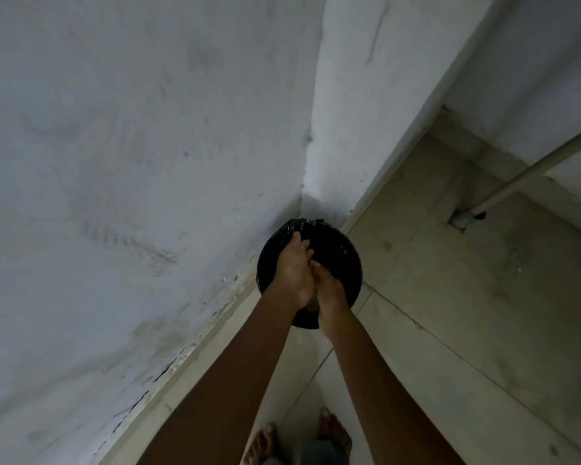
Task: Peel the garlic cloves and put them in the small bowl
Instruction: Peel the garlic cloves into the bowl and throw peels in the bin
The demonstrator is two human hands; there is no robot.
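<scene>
Nearest, at the bottom edge, two bare feet [332, 431] stand on the pale tiled floor [450, 313], with a bit of bluish trouser cloth [322, 451] between them. From there two bare forearms reach away, the left forearm [242, 364] thick and dark in the foreground, the right forearm [366, 370] slimmer beside it, and they converge over a round bin [346, 260] lined with a black plastic bag. The left hand [292, 270] lies above the bin's mouth with its fingers [297, 239] stretched forward and only loosely bent, gripping nothing that shows. The right hand [331, 292] is pressed against the left one from the right side, its fingers tucked in toward the left palm; whether it pinches something or merely rubs there I cannot tell. A small greyish patch shows low between the two wrists, too dim to name. Where the garlic cloves and the small bowl are cannot be told from this view. The bin stands on the floor in the corner, touching or nearly touching the walls. Behind it, a stained white wall [114, 162] fills the left, and a white projecting column [349, 129] rises just beyond the bin. Far right, a pale pipe [517, 176] slants down the far wall to the floor.
</scene>
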